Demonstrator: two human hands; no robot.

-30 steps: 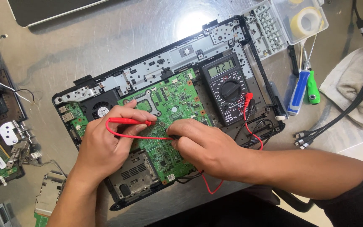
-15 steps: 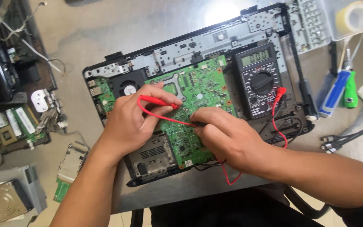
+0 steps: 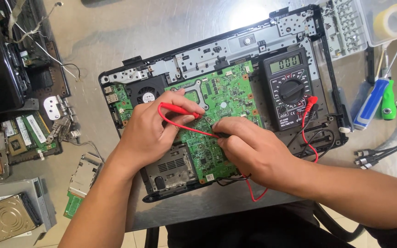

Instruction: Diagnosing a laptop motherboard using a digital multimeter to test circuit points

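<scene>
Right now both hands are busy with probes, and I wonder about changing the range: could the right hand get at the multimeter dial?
Probably yes. The dial faces up, uncovered, just beyond the right hand, with only open board between. The red lead plugs in below the dial, not across it. The hand would have to lift off its probe first.

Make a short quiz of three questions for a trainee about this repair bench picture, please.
1. Which hand holds the red pen-shaped probe?
2. True or false: the black boxy multimeter lies on the grey metal table, outside the open black laptop base.
3. The right hand presses down on what?

Key
1. The left hand.
2. False: it lies inside the base.
3. The green circuit board.
</scene>
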